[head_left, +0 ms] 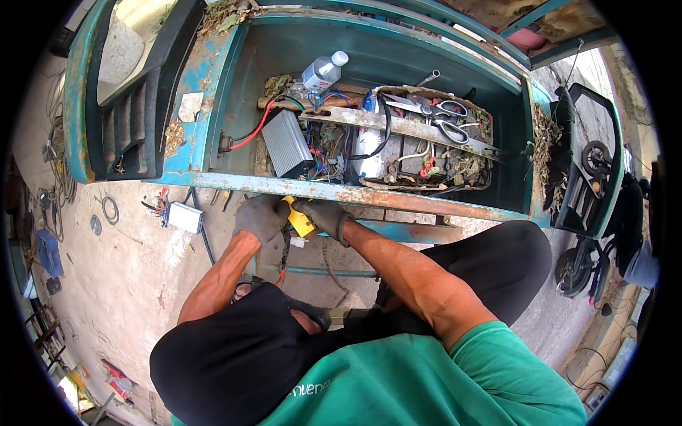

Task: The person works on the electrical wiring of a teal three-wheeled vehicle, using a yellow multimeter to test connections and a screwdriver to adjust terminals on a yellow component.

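Note:
My two grey-gloved hands are close together just below the front rail of a teal metal box frame (341, 192). My right hand (325, 217) is closed on a flat, bright yellow piece (300, 221) whose exact kind I cannot make out. At the left edge of that piece, the fingers of my left hand (260, 219) are curled; what they pinch is hidden. Beneath the hands hangs a dark cable (285, 248) with a reddish lower end. A small white connector (297, 242) shows beside it.
Inside the frame sit a finned grey controller box (286, 143), a dirty battery (426, 160), tangled wires, scissors (444, 117) on a metal strap (405, 126), and a plastic bottle (325, 71). A silver box with wires (185, 217) lies on the floor at left, near pliers (226, 200).

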Available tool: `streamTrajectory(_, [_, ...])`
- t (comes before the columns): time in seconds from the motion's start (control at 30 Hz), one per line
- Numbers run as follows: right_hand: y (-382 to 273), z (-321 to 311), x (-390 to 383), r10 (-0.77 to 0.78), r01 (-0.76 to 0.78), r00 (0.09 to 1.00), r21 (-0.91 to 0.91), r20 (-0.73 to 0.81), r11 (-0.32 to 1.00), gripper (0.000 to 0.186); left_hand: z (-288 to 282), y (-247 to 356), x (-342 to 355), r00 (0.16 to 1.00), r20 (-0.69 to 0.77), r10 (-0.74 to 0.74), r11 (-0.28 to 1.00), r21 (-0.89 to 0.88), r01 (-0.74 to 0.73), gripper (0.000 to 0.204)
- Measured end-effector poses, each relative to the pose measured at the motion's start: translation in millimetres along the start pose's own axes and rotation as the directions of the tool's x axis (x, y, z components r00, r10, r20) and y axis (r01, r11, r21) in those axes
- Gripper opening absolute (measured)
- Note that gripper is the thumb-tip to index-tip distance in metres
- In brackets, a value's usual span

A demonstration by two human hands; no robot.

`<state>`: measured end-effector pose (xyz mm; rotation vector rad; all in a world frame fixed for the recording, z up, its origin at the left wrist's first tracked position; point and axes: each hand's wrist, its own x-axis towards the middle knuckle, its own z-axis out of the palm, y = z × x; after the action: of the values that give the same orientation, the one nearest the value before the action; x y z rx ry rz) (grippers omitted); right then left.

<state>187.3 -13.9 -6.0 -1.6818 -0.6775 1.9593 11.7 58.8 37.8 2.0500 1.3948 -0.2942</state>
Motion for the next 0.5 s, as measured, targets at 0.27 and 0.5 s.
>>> streamTrajectory(0.27, [19, 1, 19, -0.173, 0.174, 0.984, -0.023, 0.027, 0.984, 0.043, 1, 6, -4, 0.997, -0.076, 0.033, 0.999, 0.034, -0.031, 0.041])
streamTrajectory(0.5, [45, 2, 41, -0.273, 0.273, 0.962, -0.035, 0.019, 0.961, 0.043, 5, 1, -4, 0.965, -0.168, 0.201, 0.978, 0.081, -0.19, 0.036])
